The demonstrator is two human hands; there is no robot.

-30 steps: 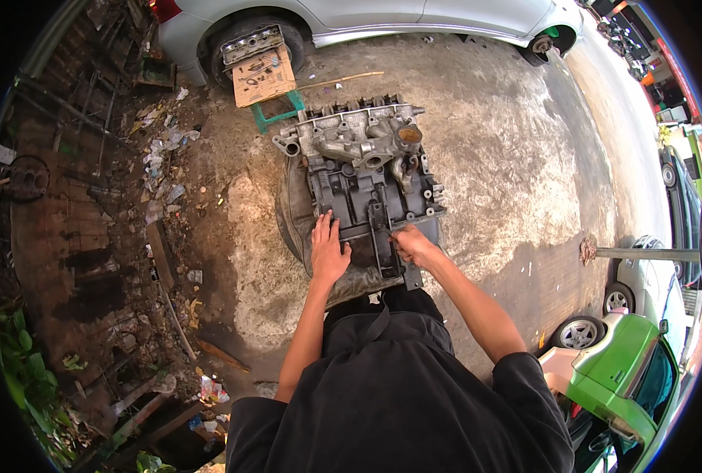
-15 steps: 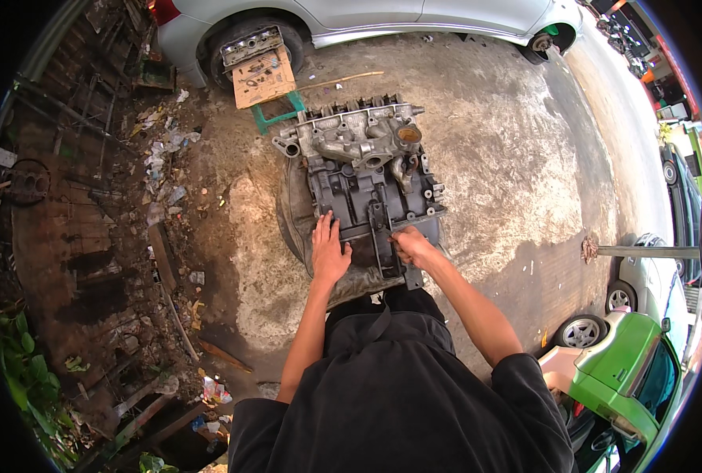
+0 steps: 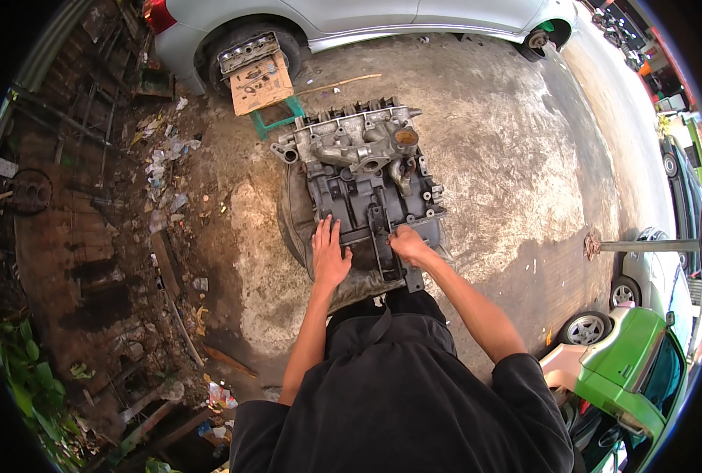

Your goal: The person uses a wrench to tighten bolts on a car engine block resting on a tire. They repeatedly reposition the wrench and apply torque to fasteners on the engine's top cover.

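A large engine block (image 3: 349, 197) lies in front of me, dark on its near part, with a pale metal intake manifold (image 3: 351, 148) across its far part. My left hand (image 3: 330, 254) rests on the block's near left side, fingers stretched out and apart. A long dark metal bracket (image 3: 383, 248) runs from the block toward me. Right beside it, my right hand (image 3: 407, 244) is closed, its fingers curled in at the bracket's right edge. Whatever those fingers hold is too small or hidden to name.
Beyond the engine, a green stool (image 3: 276, 118) carries a cardboard sheet (image 3: 258, 85) with small parts and a metal cylinder head (image 3: 248, 53). A silver car (image 3: 367, 14) stands behind it. Litter (image 3: 158, 162) lines the left; a green car (image 3: 623, 355) is at the lower right.
The view has shifted slightly. Both hands keep nearly the same places on the engine, the right one still closed beside the bracket.
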